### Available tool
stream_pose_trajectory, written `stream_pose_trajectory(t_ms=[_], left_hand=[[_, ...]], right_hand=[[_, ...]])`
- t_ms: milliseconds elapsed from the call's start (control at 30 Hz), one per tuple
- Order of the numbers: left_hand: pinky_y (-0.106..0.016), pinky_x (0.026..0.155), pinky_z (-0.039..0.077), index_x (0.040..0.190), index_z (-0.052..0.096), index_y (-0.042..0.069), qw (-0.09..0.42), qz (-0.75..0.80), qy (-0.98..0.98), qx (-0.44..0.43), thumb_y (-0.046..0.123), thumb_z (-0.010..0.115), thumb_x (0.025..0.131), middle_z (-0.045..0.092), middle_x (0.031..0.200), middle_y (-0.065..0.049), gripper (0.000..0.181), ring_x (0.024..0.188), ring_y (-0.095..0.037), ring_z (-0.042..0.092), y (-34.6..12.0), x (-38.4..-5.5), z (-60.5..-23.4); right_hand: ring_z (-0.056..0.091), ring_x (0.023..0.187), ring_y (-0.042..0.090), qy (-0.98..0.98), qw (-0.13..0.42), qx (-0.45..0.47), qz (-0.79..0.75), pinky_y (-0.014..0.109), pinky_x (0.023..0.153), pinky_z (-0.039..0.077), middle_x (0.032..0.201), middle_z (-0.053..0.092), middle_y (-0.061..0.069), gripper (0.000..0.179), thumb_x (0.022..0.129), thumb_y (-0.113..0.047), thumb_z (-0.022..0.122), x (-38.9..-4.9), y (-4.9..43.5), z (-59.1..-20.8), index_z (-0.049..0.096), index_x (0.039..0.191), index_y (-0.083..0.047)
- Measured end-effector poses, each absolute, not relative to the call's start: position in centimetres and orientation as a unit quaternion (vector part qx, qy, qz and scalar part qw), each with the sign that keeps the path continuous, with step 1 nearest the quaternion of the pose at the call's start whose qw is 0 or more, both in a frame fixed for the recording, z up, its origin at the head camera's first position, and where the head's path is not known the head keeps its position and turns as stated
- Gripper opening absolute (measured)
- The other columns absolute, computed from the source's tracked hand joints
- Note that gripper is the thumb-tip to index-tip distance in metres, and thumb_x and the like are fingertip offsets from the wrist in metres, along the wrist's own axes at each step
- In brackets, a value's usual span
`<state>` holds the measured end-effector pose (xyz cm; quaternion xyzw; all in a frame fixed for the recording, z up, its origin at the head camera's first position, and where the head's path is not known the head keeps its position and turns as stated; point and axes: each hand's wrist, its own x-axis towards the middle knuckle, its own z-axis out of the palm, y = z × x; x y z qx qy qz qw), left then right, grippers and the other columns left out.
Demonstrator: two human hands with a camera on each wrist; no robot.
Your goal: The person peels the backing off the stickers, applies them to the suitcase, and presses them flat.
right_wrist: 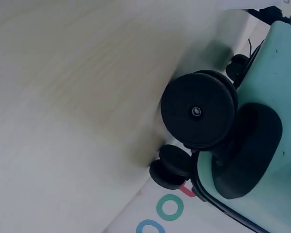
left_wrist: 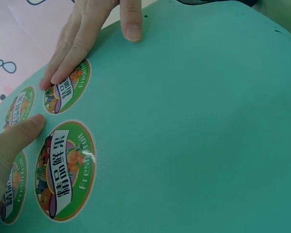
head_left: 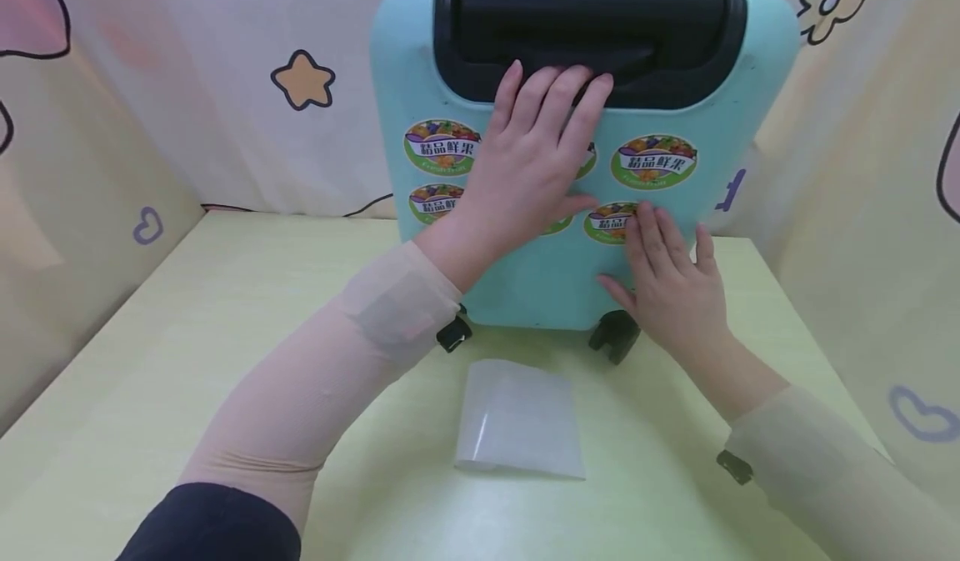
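A turquoise suitcase (head_left: 525, 286) stands upright on its wheels, with oval fruit stickers in two rows across its front. My left hand (head_left: 525, 161) lies flat over the middle stickers, its fingertips reaching the black recessed panel (head_left: 675, 44) near the top. With extended fingers, my right hand (head_left: 675, 286) presses on the lower right sticker (head_left: 606, 222). The left wrist view shows these right fingers (left_wrist: 70, 56) partly covering that sticker, while my left thumb (left_wrist: 24, 133) points between the stickers. Above them in the head view is the upper right sticker (head_left: 654, 162).
A translucent sheet (head_left: 521, 419) with a slightly curled edge lies on the pale table (head_left: 360, 494) before the suitcase. Black caster wheels (right_wrist: 199, 110) show close up in the right wrist view. Patterned cloth (head_left: 225, 86) surrounds the back and sides.
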<state>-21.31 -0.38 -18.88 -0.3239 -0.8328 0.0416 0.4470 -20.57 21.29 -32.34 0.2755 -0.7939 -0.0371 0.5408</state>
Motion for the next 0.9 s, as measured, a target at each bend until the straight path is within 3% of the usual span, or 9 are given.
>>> stream_pose_trajectory(t_ms=[233,467,733,900], left_hand=[[-0.044,0.111,0.001,0.141,0.033,0.005,0.45,0.036,-0.833,-0.318,0.065,0.062,0.074,0.037,0.139,-0.014,0.094,0.127,-0.03,0.029,-0.2,-21.2,-18.9],[-0.044,0.111,0.003,0.14,0.036,0.005,0.457,0.029,-0.829,-0.321,0.055,0.062,0.08,0.04,0.138,-0.014,0.082,0.126,-0.03,0.031,0.0,-21.1,-18.9],[-0.044,0.111,0.004,0.139,0.037,0.005,0.456,0.028,-0.83,-0.321,0.055,0.063,0.081,0.041,0.138,-0.014,0.081,0.126,-0.03,0.032,0.0,-21.0,-18.8],[-0.044,0.112,0.004,0.139,0.038,0.005,0.458,0.024,-0.828,-0.324,0.054,0.064,0.08,0.041,0.137,-0.014,0.081,0.126,-0.03,0.033,-0.2,-21.0,-18.7]], right_hand=[[0.008,0.141,0.014,-0.804,0.508,0.307,-0.044,0.045,0.111,0.005,0.156,0.007,-0.002,0.065,0.099,-0.048,0.031,-20.0,19.8,-32.2,0.027,0.146,-0.005],[0.024,0.138,0.019,-0.797,0.505,0.325,-0.069,0.054,0.106,0.021,0.152,0.025,0.004,0.062,0.099,-0.048,0.03,-20.5,18.7,-31.9,0.036,0.143,-0.004],[0.019,0.139,0.016,-0.793,0.513,0.322,-0.061,0.052,0.107,0.018,0.154,0.017,0.001,0.063,0.098,-0.049,0.033,-20.6,19.2,-31.9,0.033,0.145,-0.006],[0.025,0.137,0.016,-0.785,0.532,0.312,-0.057,0.052,0.106,0.02,0.152,0.025,0.002,0.062,0.098,-0.049,0.033,-20.8,19.5,-31.8,0.038,0.142,-0.006]])
